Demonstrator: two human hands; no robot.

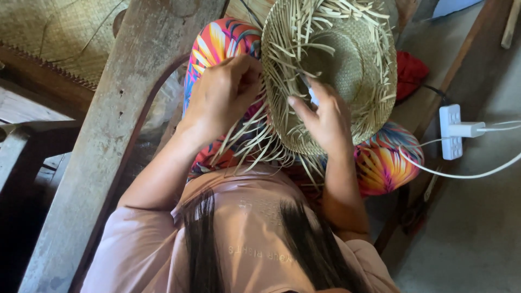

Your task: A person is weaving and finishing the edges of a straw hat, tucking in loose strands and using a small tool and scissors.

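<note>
Closest to the camera there's long dark hair over a pale pink shirt [255, 244]. Just past that, both hands sit on a half-woven straw hat [347, 59] resting on the lap, over bright tropical-print trousers [385, 163]. The left hand [225, 92] is pinched shut on loose straw strips [255, 144] at the brim's edge – the right hand [325, 116] presses the brim, fingers half spread, so can't tell if it's gripping. Further out: a white power strip [450, 133] on the right and a woven mat [59, 38] far left.

Both forearms reach forward, left hand [225, 92] curled closed, right hand [325, 116] half-open (thumb out).
</note>
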